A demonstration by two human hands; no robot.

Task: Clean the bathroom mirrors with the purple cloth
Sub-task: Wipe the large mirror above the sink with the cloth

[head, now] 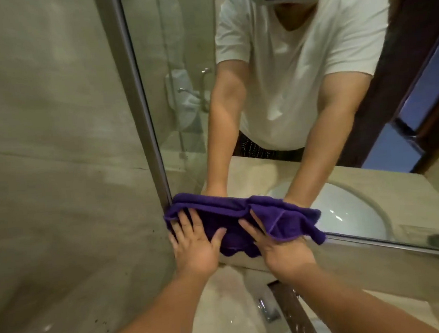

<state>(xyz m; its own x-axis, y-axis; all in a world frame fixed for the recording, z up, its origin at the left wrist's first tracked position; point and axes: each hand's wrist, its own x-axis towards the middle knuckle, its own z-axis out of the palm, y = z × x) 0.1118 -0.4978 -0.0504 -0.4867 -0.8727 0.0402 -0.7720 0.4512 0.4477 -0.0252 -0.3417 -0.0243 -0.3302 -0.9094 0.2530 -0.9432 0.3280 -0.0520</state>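
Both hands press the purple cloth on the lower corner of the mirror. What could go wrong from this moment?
The purple cloth is bunched in folds under the left hand and right hand, so it may leave streaks on the mirror. Its loose edge hangs below the mirror's bottom rim and might pick up dirt from the counter.
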